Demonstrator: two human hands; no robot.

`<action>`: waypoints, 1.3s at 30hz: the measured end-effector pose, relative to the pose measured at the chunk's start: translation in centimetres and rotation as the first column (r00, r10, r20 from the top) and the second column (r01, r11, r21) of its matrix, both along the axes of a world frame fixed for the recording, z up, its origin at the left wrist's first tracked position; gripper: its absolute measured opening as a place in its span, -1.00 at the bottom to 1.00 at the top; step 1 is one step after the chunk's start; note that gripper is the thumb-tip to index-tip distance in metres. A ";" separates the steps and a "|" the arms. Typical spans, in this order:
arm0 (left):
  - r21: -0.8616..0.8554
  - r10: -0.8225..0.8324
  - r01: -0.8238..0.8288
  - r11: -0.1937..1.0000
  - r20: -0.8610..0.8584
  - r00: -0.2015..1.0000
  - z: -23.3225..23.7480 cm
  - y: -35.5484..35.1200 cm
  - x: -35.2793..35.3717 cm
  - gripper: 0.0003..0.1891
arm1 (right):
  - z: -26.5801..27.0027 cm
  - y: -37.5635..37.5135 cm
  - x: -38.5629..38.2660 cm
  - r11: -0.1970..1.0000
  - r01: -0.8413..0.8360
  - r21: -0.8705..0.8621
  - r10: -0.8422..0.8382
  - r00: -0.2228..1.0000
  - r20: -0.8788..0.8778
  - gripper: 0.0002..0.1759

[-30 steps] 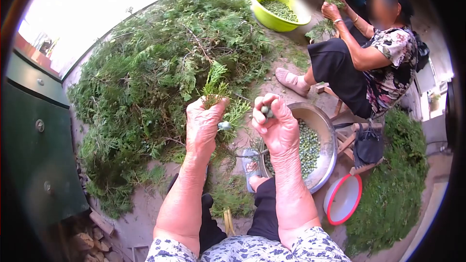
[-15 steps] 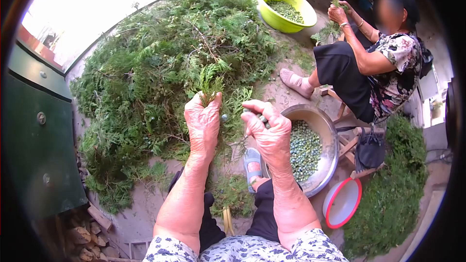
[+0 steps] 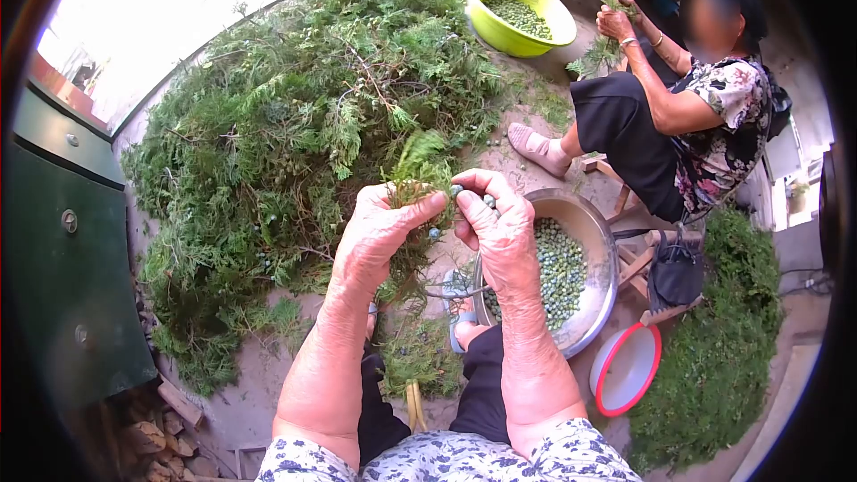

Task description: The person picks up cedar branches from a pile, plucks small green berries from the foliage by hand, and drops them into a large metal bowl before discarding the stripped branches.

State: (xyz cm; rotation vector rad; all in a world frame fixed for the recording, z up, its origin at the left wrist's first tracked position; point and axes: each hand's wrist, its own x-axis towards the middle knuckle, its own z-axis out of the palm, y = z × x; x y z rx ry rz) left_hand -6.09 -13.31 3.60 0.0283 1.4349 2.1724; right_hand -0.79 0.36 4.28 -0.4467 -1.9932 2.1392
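Note:
My left hand (image 3: 373,225) is closed round a green conifer sprig (image 3: 418,168), its leafy tip blurred above the thumb and its lower twigs hanging below. Close beside it, my right hand (image 3: 502,236) pinches a small blue-green cone (image 3: 457,190) at the sprig's edge. More of these cones show between its curled fingers. Another cone (image 3: 435,233) hangs on the sprig just under my left thumb. Below and right of my right hand stands a metal basin (image 3: 610,281) with many such cones (image 3: 561,277) in it; my forearm covers part of its left side.
A heap of cut branches (image 3: 259,161) spreads ahead and left. Beyond it stands a yellow-green basin (image 3: 522,41) of cones. A seated person (image 3: 661,107) at right holds a sprig. A red-rimmed bowl (image 3: 627,369) leans beside a wooden stool (image 3: 665,308). Green cabinets (image 3: 71,277) line the left.
My left hand has moved right with the sprig, and my hands have come together. The right thumb and fingertips now pinch a cone at the sprig. The view has shifted slightly.

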 end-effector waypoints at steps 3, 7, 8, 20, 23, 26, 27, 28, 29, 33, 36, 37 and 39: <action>0.014 -0.057 0.057 0.998 -0.016 0.998 0.0 -0.1 0.1 -0.81 | 0.5 -0.3 0.0 0.998 -0.022 -0.063 0.023 1.000 0.013 -0.83; -0.020 -0.054 0.054 0.998 -0.029 0.998 -0.2 0.1 0.2 -0.81 | 0.7 -0.3 0.0 0.998 -0.068 0.009 0.067 0.996 0.052 -0.82; -0.014 -0.065 0.064 0.998 -0.028 0.997 -0.2 0.2 0.2 -0.81 | 0.5 -0.2 0.0 0.996 -0.088 0.012 0.087 0.994 0.061 -0.83; -0.006 -0.036 0.036 0.999 0.088 0.995 1.0 0.2 0.5 -0.86 | -1.3 -0.1 -0.4 0.813 -0.039 -0.580 0.096 0.993 0.067 -0.83; 0.015 0.083 -0.084 0.996 0.067 0.994 0.0 0.3 0.3 -0.88 | -1.9 0.3 -0.4 0.693 -0.013 -0.721 0.057 0.998 0.037 -0.82; -0.015 0.166 -0.165 0.986 0.132 0.977 -0.1 0.6 0.0 -0.92 | -1.7 0.5 -0.7 0.678 -0.022 -0.735 -0.039 0.997 -0.066 -0.83; 0.026 0.208 -0.214 0.977 0.148 0.967 -0.4 0.7 -0.2 -0.93 | -1.5 0.9 -0.7 0.655 -0.022 -0.755 -0.041 0.997 -0.065 -0.85; 0.023 0.217 -0.222 0.975 0.147 0.965 -0.7 0.7 -0.3 -0.93 | -1.3 1.1 -0.8 0.662 -0.038 -0.748 -0.044 0.995 -0.089 -0.87; 0.022 0.263 -0.270 0.963 0.163 0.951 -0.8 0.6 -0.4 -0.92 | -1.0 1.1 -0.8 0.670 -0.022 -0.742 -0.065 0.994 -0.088 -0.87; 0.027 0.364 -0.375 0.927 0.186 0.913 -1.4 0.5 -0.7 -0.88 | -0.3 0.5 -0.5 0.824 -0.052 -0.564 -0.014 0.994 -0.111 -0.85; 0.002 0.428 -0.436 0.900 0.189 0.884 -1.4 0.3 -0.5 -0.83 | -0.5 -0.6 -0.4 0.987 -0.082 -0.138 0.087 0.996 0.033 -0.82; -0.010 0.442 -0.448 0.894 0.183 0.878 -1.3 0.7 -0.6 -0.81 | 0.2 -1.5 -0.3 0.999 -0.047 -0.021 0.047 0.999 0.015 -0.81; -0.014 0.450 -0.456 0.890 0.185 0.874 -1.2 0.9 -0.4 -0.79 | -0.7 -2.2 -0.3 0.983 -0.026 0.181 0.036 0.998 -0.056 -0.80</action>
